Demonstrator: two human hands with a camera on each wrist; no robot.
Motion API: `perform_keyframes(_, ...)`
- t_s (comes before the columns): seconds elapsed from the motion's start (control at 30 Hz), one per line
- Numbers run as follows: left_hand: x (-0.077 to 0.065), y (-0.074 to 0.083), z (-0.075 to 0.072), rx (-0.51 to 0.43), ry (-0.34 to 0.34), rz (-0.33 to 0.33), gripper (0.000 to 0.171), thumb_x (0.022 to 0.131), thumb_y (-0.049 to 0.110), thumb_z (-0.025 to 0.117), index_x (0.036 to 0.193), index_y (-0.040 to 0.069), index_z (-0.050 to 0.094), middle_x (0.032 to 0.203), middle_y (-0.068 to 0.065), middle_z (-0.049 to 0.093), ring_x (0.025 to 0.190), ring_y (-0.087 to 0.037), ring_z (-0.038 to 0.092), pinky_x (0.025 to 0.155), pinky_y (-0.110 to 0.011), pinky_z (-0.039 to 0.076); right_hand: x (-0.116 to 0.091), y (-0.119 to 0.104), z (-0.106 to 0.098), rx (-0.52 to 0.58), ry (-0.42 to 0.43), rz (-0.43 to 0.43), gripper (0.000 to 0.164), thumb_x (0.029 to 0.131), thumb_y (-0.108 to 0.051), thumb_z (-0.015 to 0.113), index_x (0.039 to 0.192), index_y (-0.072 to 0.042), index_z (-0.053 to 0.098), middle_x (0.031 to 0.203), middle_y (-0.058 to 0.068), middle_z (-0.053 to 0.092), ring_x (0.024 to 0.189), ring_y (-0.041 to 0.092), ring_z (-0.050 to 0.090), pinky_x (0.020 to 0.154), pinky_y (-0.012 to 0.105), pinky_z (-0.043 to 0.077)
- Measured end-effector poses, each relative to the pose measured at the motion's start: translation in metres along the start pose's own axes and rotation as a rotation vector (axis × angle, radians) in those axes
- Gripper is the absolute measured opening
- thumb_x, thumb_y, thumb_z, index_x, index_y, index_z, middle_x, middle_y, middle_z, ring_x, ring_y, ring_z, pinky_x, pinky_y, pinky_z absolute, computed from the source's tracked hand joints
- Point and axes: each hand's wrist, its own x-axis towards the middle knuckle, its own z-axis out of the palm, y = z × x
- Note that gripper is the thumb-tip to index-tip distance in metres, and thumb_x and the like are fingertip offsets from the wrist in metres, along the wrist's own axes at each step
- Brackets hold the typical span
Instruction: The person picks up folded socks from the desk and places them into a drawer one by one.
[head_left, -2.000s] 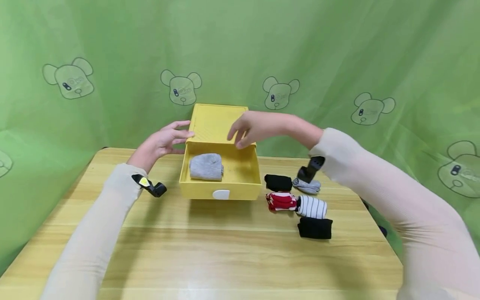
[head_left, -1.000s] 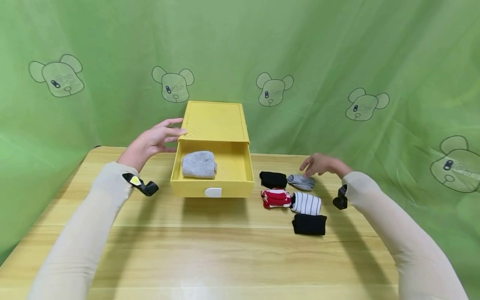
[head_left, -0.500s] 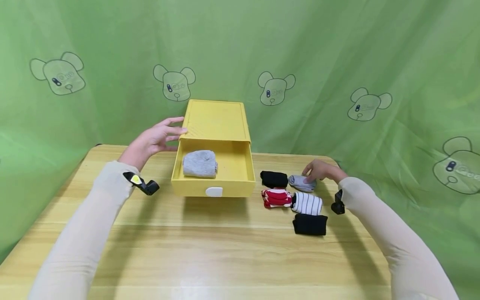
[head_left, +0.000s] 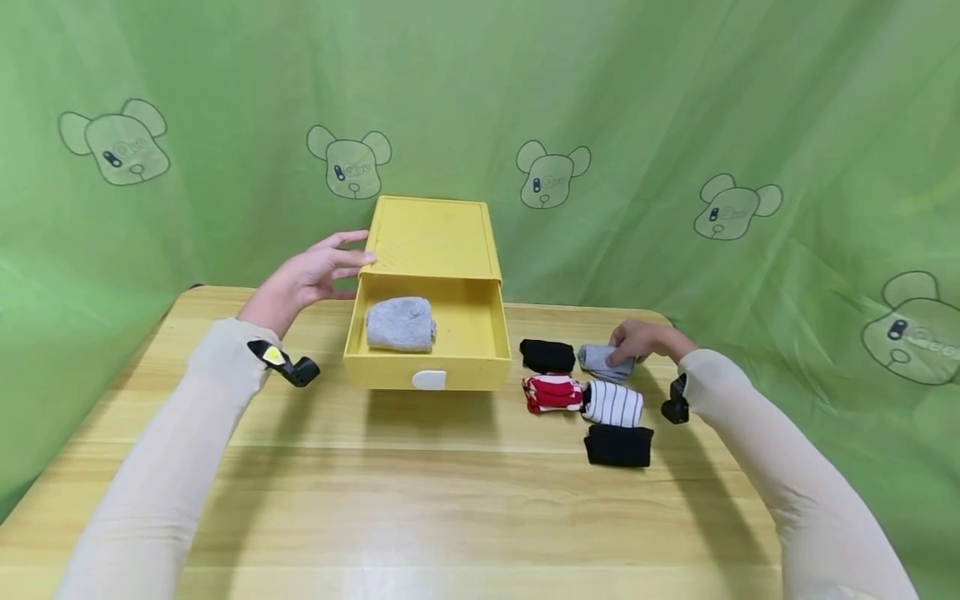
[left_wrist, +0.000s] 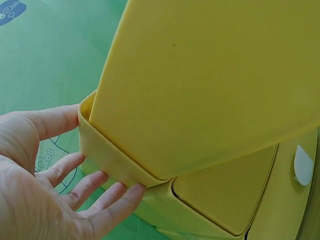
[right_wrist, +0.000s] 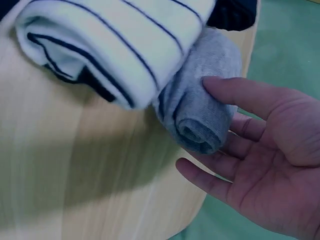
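My right hand (head_left: pixel 637 340) grips a rolled grey sock (right_wrist: pixel 205 75) at the back right of the table, thumb on top and fingers behind and underneath. Against it in the right wrist view lies a white rolled sock (right_wrist: pixel 115 45) with dark stripes. With fingers fairly straight, my left hand (head_left: pixel 311 271) touches the left side of a yellow plastic drawer box (head_left: pixel 435 237). Its top drawer (head_left: pixel 480 367) is pulled out, and one light grey rolled sock (head_left: pixel 401 323) lies in its left half. In the left wrist view, the fingertips (left_wrist: pixel 132 192) rest on the casing's edge.
Beside the grey sock lie a black roll (head_left: pixel 547 356), a red and white roll (head_left: pixel 552 392) and, nearer, another black roll (head_left: pixel 619 446). Beneath the pulled-out drawer is a lower drawer (left_wrist: pixel 225 195). A green curtain (head_left: pixel 465 92) hangs behind the wooden table (head_left: pixel 450 508).
My right hand has moved from above the open drawer over to the grey sock on the right and taken hold of it. The left hand has stayed against the box.
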Motion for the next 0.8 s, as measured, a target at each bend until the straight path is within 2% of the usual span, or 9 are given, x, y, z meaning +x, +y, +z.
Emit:
perform_keyframes(0.1,0.001,-0.001,-0.001,-0.004,0.002,0.000,0.076,0.101,0.013,0.062,0.163,0.026,0.020,0.131,0.004,0.051,0.155,-0.032,0.025,0.125,-0.059,0.027,-0.004,-0.002,-0.006,0.015,-0.023,0.012,0.029,0.093,-0.017,0.070,0.107,0.004,0.057,0.100,0.012,0.064,0.088,0.020,0.062,0.089,0.049,0.059)
perform_keyframes(0.23,0.001,-0.002,-0.002,-0.009,0.001,-0.002,0.076,0.101,0.013,0.062,0.163,0.026,0.020,0.130,0.004,0.051,0.154,-0.031,0.026,0.125,-0.059,0.027,-0.011,-0.007,-0.016,0.038,-0.065,0.027,0.037,0.093,-0.016,0.069,0.118,0.006,0.054,0.112,0.020,0.064,0.097,0.026,0.066,0.092,0.051,0.060)
perform_keyframes(0.4,0.001,-0.003,-0.003,-0.008,-0.007,0.002,0.078,0.101,0.013,0.063,0.164,0.026,0.018,0.125,0.004,0.053,0.156,-0.032,0.023,0.125,-0.059,0.026,-0.022,-0.018,-0.036,0.041,-0.128,0.028,0.048,0.096,-0.013,0.067,0.136,0.007,0.050,0.122,0.025,0.063,0.103,0.029,0.067,0.090,0.046,0.061)
perform_keyframes(0.6,0.002,-0.002,-0.004,0.000,-0.007,0.007,0.077,0.101,0.013,0.062,0.164,0.025,0.019,0.127,0.004,0.052,0.156,-0.033,0.023,0.125,-0.059,0.026,-0.042,-0.047,-0.062,0.032,-0.201,-0.003,0.052,0.096,-0.011,0.066,0.141,0.008,0.047,0.129,0.029,0.059,0.106,0.029,0.066,0.091,0.042,0.061)
perform_keyframes(0.8,-0.001,-0.002,-0.002,0.003,-0.026,0.020,0.076,0.101,0.013,0.062,0.163,0.025,0.019,0.133,0.000,0.052,0.156,-0.033,0.023,0.125,-0.060,0.025,-0.074,-0.091,-0.089,0.022,-0.182,-0.083,0.053,0.095,-0.012,0.068,0.141,0.006,0.049,0.132,0.027,0.060,0.108,0.025,0.066,0.093,0.040,0.061)
